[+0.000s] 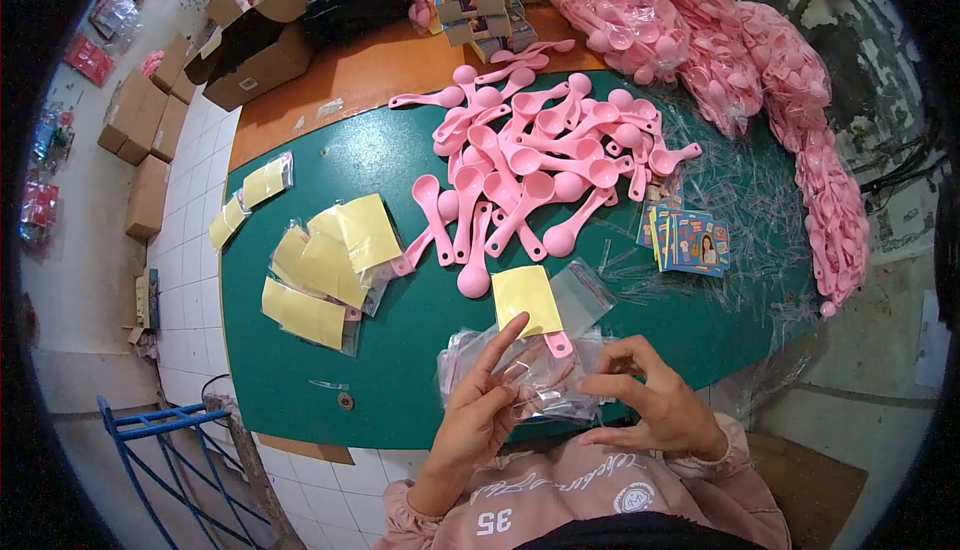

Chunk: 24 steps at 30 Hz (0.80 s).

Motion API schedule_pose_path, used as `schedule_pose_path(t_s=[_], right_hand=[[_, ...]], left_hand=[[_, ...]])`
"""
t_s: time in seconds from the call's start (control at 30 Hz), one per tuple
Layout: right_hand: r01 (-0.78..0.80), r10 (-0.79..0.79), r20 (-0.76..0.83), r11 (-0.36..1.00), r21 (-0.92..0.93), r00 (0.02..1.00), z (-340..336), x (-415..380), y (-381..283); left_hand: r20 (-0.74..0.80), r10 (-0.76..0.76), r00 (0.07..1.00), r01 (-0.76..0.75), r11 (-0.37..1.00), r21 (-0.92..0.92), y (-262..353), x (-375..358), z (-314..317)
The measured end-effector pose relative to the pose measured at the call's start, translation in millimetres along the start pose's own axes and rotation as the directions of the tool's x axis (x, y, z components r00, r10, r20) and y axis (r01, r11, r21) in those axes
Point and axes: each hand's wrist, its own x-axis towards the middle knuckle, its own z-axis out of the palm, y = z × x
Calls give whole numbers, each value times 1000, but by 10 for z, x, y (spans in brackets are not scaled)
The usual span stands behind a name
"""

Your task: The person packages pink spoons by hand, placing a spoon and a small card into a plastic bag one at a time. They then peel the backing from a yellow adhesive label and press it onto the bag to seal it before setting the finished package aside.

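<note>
My left hand (pixel 478 415) is over a pile of clear plastic bags (pixel 560 402) at the table's near edge. Its index finger stretches up to the lower edge of a yellow card (pixel 525 298); its other fingers curl in at a clear bag and partly show through the film. A pink spoon handle (pixel 558 345) with a hole sticks out below the card. To the right of the bags is my right hand (pixel 648 398), fingers bent and thumb apart, fingertips close to the plastic. Just beyond lies a heap of pink measuring spoons (pixel 535 185).
Bagged yellow cards (pixel 330 255) lie at left. Printed cards (pixel 695 242) and clear plastic strips (pixel 740 300) lie at right. Big bags of pink spoons (pixel 700 50) line the far right edge. Card stacks (pixel 475 5) and an open carton (pixel 255 65) stand behind. A blue metal frame (pixel 165 425) stands lower left.
</note>
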Motion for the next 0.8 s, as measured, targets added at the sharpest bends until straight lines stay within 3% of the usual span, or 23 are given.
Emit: schedule_pose_path(t_s=[0.07, 0.13, 0.23, 0.27, 0.37, 0.4, 0.43, 0.47, 0.5, 0.53, 0.57, 0.67, 0.7, 0.73, 0.77, 0.8], right_hand=[[7, -7, -14, 999, -37, 1000, -4, -21, 1], [-262, 260, 32, 958, 114, 965, -31, -76, 10], [-143, 144, -1, 982, 123, 990, -221, -48, 70], [-224, 229, -16, 963, 150, 973, -324, -29, 47], [-189, 162, 103, 910, 369, 981, -914, -86, 408], [-145, 126, 72, 880, 452, 989, -1189, -116, 594], [-176, 174, 39, 912, 372, 984, -1522, -176, 809], [-306, 310, -305, 950, 62, 901, -1783, -129, 1066], [-499, 281, -633, 844, -193, 721, -1879, -1, 1121], [-491, 272, -630, 848, -202, 728, -1872, 16, 1123], [-488, 197, -619, 802, -345, 761, -1771, -5, 1119], [-413, -16, -508, 561, -717, 861, -1098, 100, 786], [-247, 25, -439, 855, -456, 898, -695, 147, 568], [-8, -58, -154, 918, -397, 986, -423, 128, 548], [137, -169, -107, 957, -256, 980, -150, 177, 498], [147, -162, -102, 978, -148, 981, 78, 171, 504]], left_hand=[[15, -6, 1000, 6, 1000, -14, -6, -3, -4], [29, -9, 1000, 10, 1000, -26, -4, -6, -2], [28, -2, 1000, 3, 1000, -19, 4, -13, 6], [20, -1, 1000, 2, 1000, -16, 5, -15, 4], [14, -16, 1000, 16, 1000, -16, 31, -39, 19], [12, -28, 1000, 28, 999, -20, 40, -50, 23], [15, -28, 999, 28, 999, -19, 34, -50, -1], [47, -37, 998, 38, 999, -33, 15, -47, -44], [79, -41, 996, 45, 998, -49, 1, -49, -67], [81, -29, 996, 33, 998, -53, 3, -55, -71], [68, -42, 997, 43, 999, -20, 1, -77, -79], [11, -35, 999, 35, 999, 19, -24, -57, -61], [-21, -41, 999, 42, 998, 42, -30, -39, -57], [-23, -46, 999, 47, 998, 44, -37, -24, -56], [-23, -54, 998, 55, 998, 44, -45, -14, -61], [-25, -63, 998, 64, 997, 42, -59, -18, -73]])
